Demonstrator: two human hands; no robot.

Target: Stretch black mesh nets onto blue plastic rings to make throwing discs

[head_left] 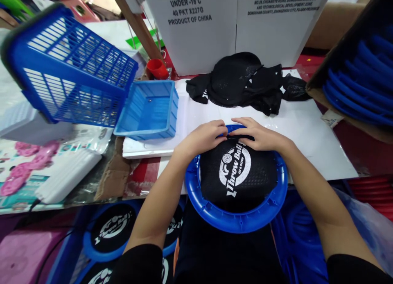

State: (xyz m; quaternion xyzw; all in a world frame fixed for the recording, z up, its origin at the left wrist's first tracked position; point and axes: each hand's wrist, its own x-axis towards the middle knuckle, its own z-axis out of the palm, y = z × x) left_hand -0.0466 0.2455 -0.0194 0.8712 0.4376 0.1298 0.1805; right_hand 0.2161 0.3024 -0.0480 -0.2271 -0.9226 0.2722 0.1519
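Observation:
A blue plastic ring (236, 222) leans over the front edge of the work surface, close to my body. Inside it lies a black mesh cloth (260, 173) printed in white with "Throw Ball". My left hand (208, 136) is closed at the ring's far side, fingertips pinching the cloth's edge. Just right of it, my right hand (256, 135) bends over the same rim, its thumb and fingers on the cloth's edge, one finger stretched toward the left hand. The fingertips partly cover the far rim. Beyond the hands lies a pile of black mesh cloths (236, 79).
A light-blue bin (147, 107) stands left, beside a tilted blue basket (82, 67). White cartons (199, 34) wall off the back. At right is a box of blue rings (359, 79). Finished-looking printed discs (112, 230) lie below left; a red cup (157, 68) sits behind the bin.

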